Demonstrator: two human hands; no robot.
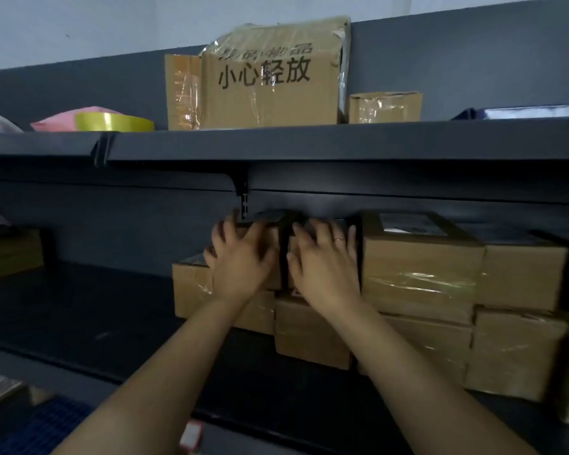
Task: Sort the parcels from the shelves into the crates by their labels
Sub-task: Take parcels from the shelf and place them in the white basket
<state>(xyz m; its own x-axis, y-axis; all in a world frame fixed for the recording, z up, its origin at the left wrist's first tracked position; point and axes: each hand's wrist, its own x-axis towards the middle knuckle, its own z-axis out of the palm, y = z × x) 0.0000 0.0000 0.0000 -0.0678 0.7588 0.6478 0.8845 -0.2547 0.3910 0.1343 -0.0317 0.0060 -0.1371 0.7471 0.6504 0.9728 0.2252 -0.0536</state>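
On the middle shelf point(79, 310) stands a stack of taped cardboard parcels. My left hand point(240, 257) lies on the front of a small upper parcel point(271, 257), fingers curled over its top edge. My right hand point(322, 261) does the same on the neighbouring small parcel point(293, 241), with a dark gap between the two boxes. Under them sit a left lower parcel point(191, 287) and a middle lower parcel point(309, 336). To the right are larger parcels point(421, 274), one with a label on top. Whether my hands truly grip the boxes is unclear.
The top shelf point(309, 141) carries a big carton with black printed characters point(263, 80), a small box point(385, 108), a pink pouch with yellow tape point(92, 121) and a dark bag point(519, 113). A blue crate point(37, 428) shows at lower left.
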